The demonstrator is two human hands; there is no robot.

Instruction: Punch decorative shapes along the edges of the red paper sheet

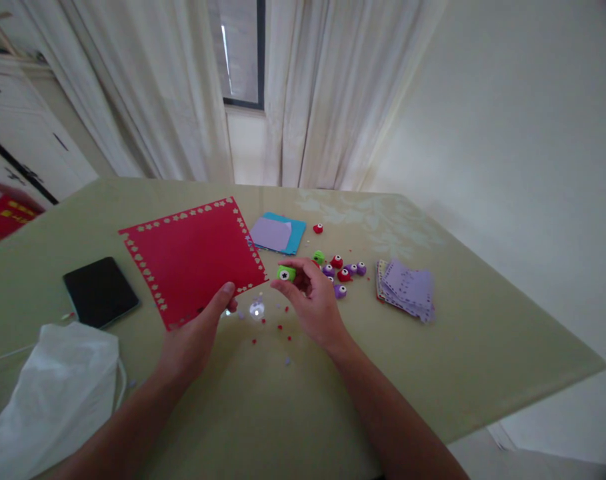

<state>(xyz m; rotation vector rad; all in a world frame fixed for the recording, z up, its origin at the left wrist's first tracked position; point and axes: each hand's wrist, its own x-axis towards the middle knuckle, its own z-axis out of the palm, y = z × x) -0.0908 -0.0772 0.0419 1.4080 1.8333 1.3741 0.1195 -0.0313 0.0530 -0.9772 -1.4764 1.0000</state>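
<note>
My left hand (195,340) pinches the lower edge of a red sheet of paper (197,260), held tilted above the table. Small hearts, stars and flowers are punched out along the sheet's borders. Between thumb and fingers, my right hand (313,300) grips a green craft punch (285,273) whose face shows a dark star. It is close to the sheet's lower right corner, apart from it. Behind the right hand lie several red and purple punches (344,274) and another green punch (319,257). Tiny red paper bits (280,327) are scattered on the table below.
A stack of punched purple sheets (407,290) lies to the right. Purple and blue paper (295,237) lies farther back, near a lone red punch (318,228). At left are a black tablet (101,291) and a white cloth bag (57,393). Curtains and a wall border the table.
</note>
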